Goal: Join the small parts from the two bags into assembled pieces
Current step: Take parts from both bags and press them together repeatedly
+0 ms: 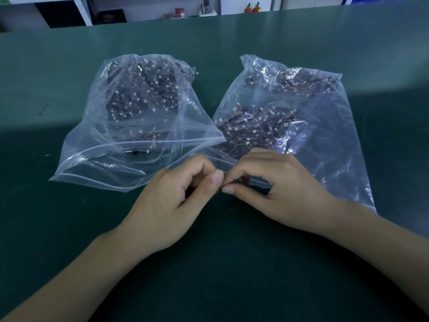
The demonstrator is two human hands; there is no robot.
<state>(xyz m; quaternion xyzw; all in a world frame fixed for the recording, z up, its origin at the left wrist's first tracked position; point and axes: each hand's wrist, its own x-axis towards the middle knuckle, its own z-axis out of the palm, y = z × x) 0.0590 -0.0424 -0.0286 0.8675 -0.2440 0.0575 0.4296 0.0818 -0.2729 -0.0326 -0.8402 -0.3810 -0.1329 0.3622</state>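
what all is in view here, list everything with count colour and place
plastic bags: 2, clear, side by side on the table; left bag with its mouth open toward the person, right bag beside it, the left bag's corner lapping over it
small parts: too many to count, dark with white connectors and thin wires, piled inside both bags
held part: 1 seen, dark, small, mostly hidden between the fingertips
table: 1, dark green mat, fills most of the view
shelving: white, far edge, with small red and orange items too blurred to name
left hand: 1, bare, near centre, grip on the held part
right hand: 1, bare, over the right bag's mouth, grip on the same part
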